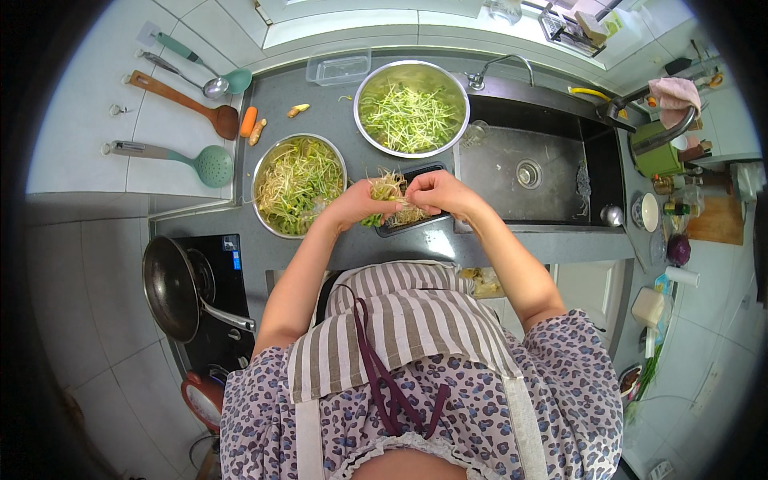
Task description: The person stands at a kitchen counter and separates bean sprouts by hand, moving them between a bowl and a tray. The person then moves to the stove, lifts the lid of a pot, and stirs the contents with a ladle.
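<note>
My left hand (359, 204) holds a small bunch of sprouts (384, 189), its pale stringy ends pointing up and green leaves hanging below. Fingertips of my right hand (437, 191) are pinched together at the right side of that bunch; any strand between them is too small to tell. Beneath both hands is a black plastic tray (429, 169) with stringy root scraps in it. Left of my hands stands a steel bowl (257, 207) heaped with sprouts, roots and leaves tangled together. Behind them a larger steel bowl (459, 99) contains pale-stemmed green sprouts.
A carrot piece (248, 122) and ginger (257, 132) lie at the counter's left. At the back is a clear plastic container (341, 67). The sink (498, 180) is on the right, beneath a faucet (510, 58). A wok (174, 288) sits on the cooktop at left.
</note>
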The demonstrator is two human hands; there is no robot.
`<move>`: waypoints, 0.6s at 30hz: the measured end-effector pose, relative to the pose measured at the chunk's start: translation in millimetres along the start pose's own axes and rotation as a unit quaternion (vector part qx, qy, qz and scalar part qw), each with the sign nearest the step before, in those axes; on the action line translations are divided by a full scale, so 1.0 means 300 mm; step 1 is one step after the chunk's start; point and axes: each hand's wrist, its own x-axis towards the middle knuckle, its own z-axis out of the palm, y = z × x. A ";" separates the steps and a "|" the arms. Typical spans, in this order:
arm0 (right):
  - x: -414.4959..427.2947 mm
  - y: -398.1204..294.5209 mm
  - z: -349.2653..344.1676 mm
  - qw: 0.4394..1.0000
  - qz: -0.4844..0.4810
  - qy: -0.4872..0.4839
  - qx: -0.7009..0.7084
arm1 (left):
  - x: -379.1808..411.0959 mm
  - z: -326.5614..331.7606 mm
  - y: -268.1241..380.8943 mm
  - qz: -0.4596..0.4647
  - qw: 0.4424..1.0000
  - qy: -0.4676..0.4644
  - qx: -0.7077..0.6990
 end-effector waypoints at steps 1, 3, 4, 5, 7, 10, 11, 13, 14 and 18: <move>0.002 -0.001 -0.001 1.000 -0.002 0.004 -0.004 | 0.000 0.001 0.000 0.002 1.000 -0.003 0.002; 0.004 -0.008 0.001 1.000 -0.009 0.004 -0.006 | -0.001 0.004 0.004 0.004 1.000 -0.012 0.019; 0.004 -0.010 0.002 1.000 -0.013 0.003 -0.008 | -0.001 0.005 0.005 0.005 0.999 -0.017 0.028; 0.005 -0.008 0.002 1.000 -0.021 0.002 -0.022 | 0.001 0.000 0.000 0.002 1.000 -0.017 0.017; 0.007 -0.001 0.001 0.998 -0.038 0.000 -0.050 | 0.004 -0.011 -0.010 -0.004 1.000 -0.019 -0.005; 0.015 0.022 0.005 0.989 -0.104 0.027 -0.101 | -0.004 -0.011 -0.004 0.001 1.000 -0.020 0.001; 0.013 0.025 0.007 0.979 -0.128 0.047 -0.154 | -0.006 -0.004 0.005 -0.008 1.000 -0.014 -0.011; 0.006 0.017 0.023 0.947 -0.172 0.084 -0.258 | -0.009 0.011 0.020 -0.025 0.999 0.001 -0.036; -0.002 0.011 0.036 0.909 -0.205 0.123 -0.342 | -0.005 0.010 0.012 -0.020 0.999 0.004 -0.029; -0.028 0.004 0.102 0.769 -0.289 0.239 -0.518 | 0.024 0.011 -0.038 0.004 1.000 0.019 -0.024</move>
